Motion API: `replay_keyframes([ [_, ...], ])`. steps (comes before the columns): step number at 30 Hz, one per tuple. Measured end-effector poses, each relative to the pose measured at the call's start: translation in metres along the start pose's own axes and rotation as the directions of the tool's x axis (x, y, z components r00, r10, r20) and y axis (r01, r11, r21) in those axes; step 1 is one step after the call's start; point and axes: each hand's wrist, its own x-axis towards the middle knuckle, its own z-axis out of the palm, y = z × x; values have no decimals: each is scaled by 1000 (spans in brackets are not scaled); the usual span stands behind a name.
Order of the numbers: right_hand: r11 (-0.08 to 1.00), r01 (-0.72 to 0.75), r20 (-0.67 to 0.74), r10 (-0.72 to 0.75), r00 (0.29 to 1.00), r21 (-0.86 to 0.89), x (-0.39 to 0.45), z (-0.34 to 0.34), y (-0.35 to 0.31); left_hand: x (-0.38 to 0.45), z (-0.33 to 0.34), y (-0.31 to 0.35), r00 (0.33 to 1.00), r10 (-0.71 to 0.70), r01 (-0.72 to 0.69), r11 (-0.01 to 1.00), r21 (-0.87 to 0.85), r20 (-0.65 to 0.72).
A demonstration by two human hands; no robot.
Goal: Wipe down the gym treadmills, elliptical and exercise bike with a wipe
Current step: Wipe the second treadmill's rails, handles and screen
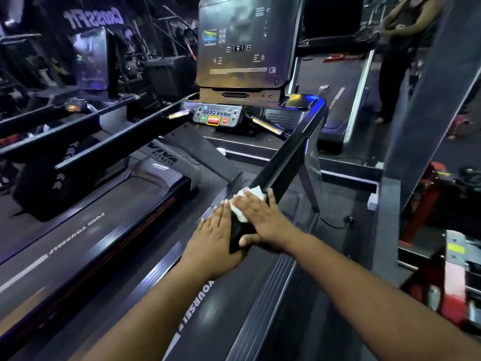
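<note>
I stand on a black treadmill whose right handrail [283, 157] runs from the console [218, 117] down toward me. A white wipe [240, 213] lies on the near end of that rail. My right hand [260, 217] presses flat on the wipe, fingers straight, thumb hooked under the rail's end. My left hand [214, 230] rests flat against the rail's left side, fingers straight, just beside the wipe. The treadmill's big dark screen [234, 43] stands above the console. Its belt [223, 295] passes under my forearms.
A second treadmill [86, 222] lies to the left with its own screen [91, 61]. A person [400, 56] stands at the back right beside another treadmill. Red equipment [437, 230] crowds the right edge. A cable [335, 224] lies on the floor right of the rail.
</note>
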Motion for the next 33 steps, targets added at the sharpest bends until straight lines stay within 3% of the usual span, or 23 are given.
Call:
replay_keyframes([
  [3, 976, -207, -18, 209, 978, 62, 11, -22, 12, -5, -2, 0, 999, 0, 0, 1000, 5, -32],
  [5, 959, -259, -46, 266, 963, 113, 11, -19, -1, -9, -3, 1, 999, 4, -4, 1000, 1, -39],
  [11, 939, -44, -162, 104, 981, 340, -29, 39, -64, -8, -9, -11, 992, 107, -103, 992, -71, 62],
  [16, 825, 71, -252, 89, 964, 561, -52, 70, -83, -8, -13, -25, 964, 234, -211, 962, -171, 127],
  [20, 817, 41, -335, 189, 923, 575, -49, 87, -66, -2, -14, -19, 981, 129, -70, 933, -352, 147],
  [23, 690, -62, -320, 411, 853, 721, -29, 83, -51, 1, -10, -5, 994, 15, 8, 978, -210, 105],
  [25, 654, -86, -324, 479, 816, 751, -18, 83, -54, 3, -6, 0, 998, -5, 13, 994, -108, 70],
  [31, 726, 16, -416, 375, 828, 687, -25, 97, -72, 23, -7, 2, 992, -42, 60, 987, -149, 120],
  [33, 704, 9, -435, 428, 792, 710, -12, 94, -47, 30, -8, 4, 990, -45, 65, 987, -146, 133],
])
